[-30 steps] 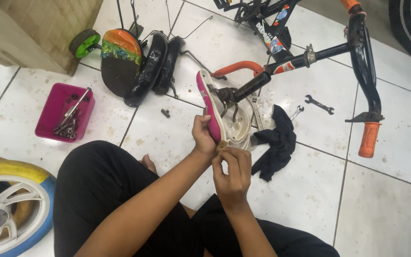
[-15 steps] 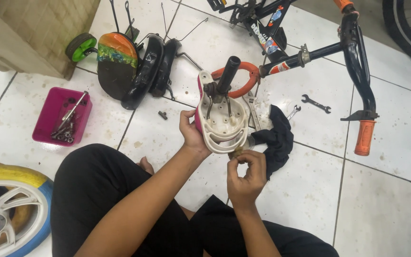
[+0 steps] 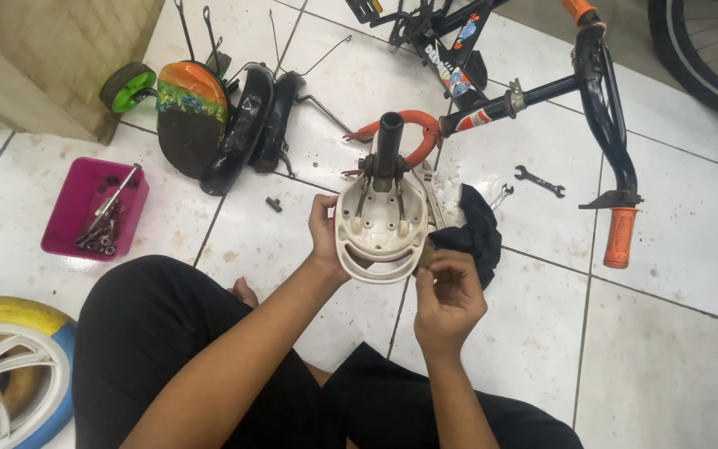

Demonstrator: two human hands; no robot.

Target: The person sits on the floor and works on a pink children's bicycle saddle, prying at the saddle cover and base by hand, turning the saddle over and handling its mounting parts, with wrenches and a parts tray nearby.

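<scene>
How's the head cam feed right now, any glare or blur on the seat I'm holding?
Head view: sharp, no motion blur on the left hand, right hand or the upturned bicycle seat; light is soft and even, with only faint shadows; mild sheen on the white floor tiles and a bright highlight on the black mudguard; tile lines bow slightly toward the frame edges.

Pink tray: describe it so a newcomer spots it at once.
Start at the white tiled floor, left of the person's left hand. The pink tray sits below the green-tyred small wheel: the only magenta box, holding metal tools and nuts.
</scene>
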